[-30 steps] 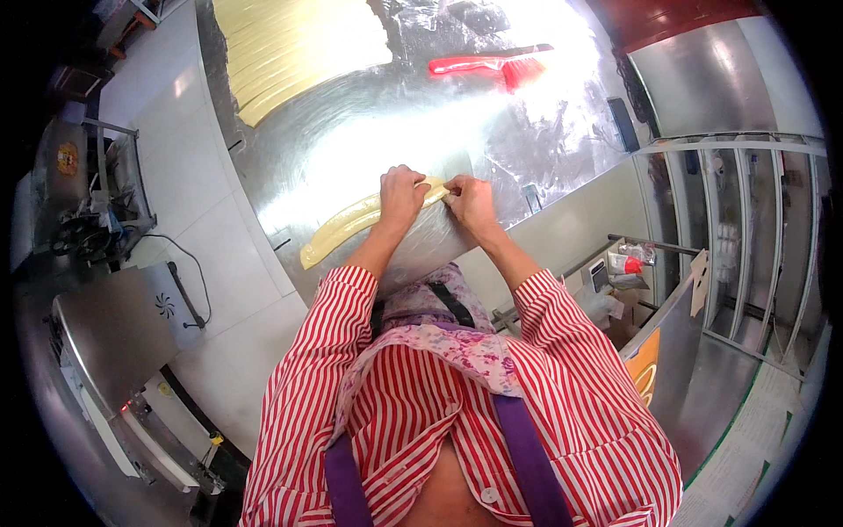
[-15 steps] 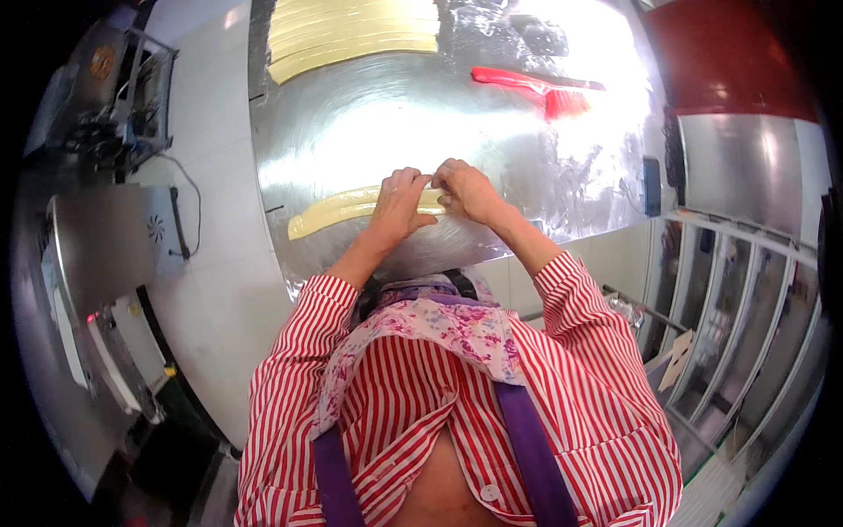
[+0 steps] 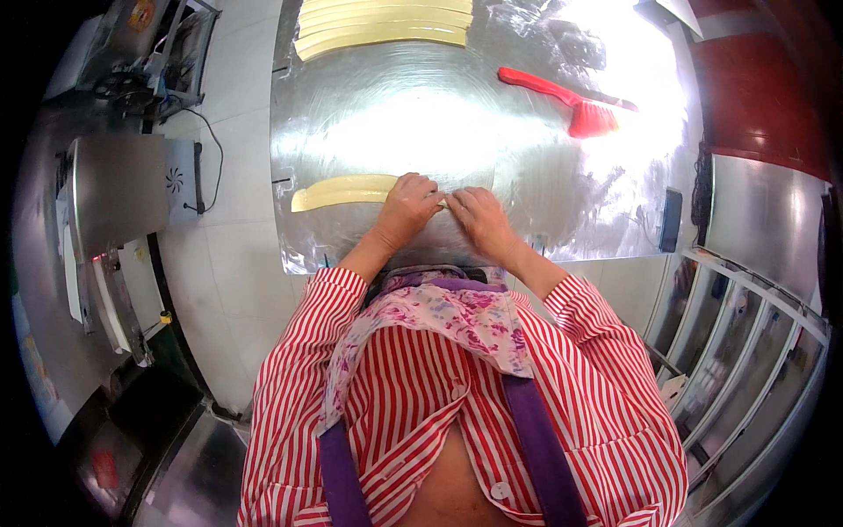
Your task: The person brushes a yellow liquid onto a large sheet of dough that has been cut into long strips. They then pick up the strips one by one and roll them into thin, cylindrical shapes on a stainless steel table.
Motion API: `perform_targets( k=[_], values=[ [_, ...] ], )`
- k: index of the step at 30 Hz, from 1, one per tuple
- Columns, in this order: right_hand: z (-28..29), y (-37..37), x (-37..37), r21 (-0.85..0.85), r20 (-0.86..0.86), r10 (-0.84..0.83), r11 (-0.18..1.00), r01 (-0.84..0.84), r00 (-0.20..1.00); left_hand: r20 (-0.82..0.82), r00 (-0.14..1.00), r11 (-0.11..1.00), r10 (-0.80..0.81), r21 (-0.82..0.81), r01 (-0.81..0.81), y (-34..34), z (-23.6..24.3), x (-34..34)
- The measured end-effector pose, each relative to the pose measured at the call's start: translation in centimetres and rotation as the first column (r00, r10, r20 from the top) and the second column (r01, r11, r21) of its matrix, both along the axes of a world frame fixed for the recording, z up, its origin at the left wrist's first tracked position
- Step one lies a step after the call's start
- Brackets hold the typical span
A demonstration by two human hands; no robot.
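Observation:
A long pale-yellow strip of dough (image 3: 338, 191) lies on the shiny steel table (image 3: 421, 132), running left from my hands. My left hand (image 3: 406, 206) presses down on the strip's right end with its fingers curled over it. My right hand (image 3: 477, 218) sits right beside it, fingers bent, pinching the same end where the two hands meet. The end of the strip is hidden under my fingers.
Several more dough strips (image 3: 382, 25) lie side by side at the table's far edge. A red brush (image 3: 569, 103) rests at the back right, a dark phone-like object (image 3: 671, 220) near the right edge. Steel machines (image 3: 123, 189) stand on the left, a rack (image 3: 746, 334) on the right.
The view has swung so the table lies squarer ahead. Both hands stayed together on the strip's end and now sit lower, flatter on the table.

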State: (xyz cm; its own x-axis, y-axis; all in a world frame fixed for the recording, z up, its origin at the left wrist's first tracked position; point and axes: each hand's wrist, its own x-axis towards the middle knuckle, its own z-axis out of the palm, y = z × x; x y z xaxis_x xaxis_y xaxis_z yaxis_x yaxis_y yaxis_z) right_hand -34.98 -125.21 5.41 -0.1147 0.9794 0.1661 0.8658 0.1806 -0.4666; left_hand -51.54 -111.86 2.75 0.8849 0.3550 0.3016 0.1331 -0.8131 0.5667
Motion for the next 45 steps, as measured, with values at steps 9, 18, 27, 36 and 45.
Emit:
perform_targets(
  k=[9,18,27,36,45],
  values=[
    [1.9,-0.2,-2.3,-0.135,0.115,-0.114,0.982,0.129,0.987,-0.020,1.000,1.000,-0.008,-0.015,0.007,2.6,2.4,-3.1],
    [0.6,1.0,-7.1,-0.216,0.124,-0.168,0.957,0.192,0.978,0.119,0.991,0.998,-0.064,0.013,0.063,3.7,-0.5,-4.0],
    [0.5,3.4,-9.6,-0.234,0.200,-0.162,0.950,0.207,0.966,-0.024,0.993,0.992,-0.118,-0.044,0.117,6.1,-1.6,-6.2],
    [0.2,5.5,-11.5,-0.247,0.184,-0.161,0.947,0.204,0.970,0.092,0.996,0.995,-0.006,-0.101,0.016,7.2,-0.2,-8.3],
    [0.5,7.5,-12.4,-0.214,0.158,-0.134,0.963,0.166,0.978,0.156,0.984,0.996,0.088,-0.018,-0.086,8.4,1.4,-10.2]
  ],
)
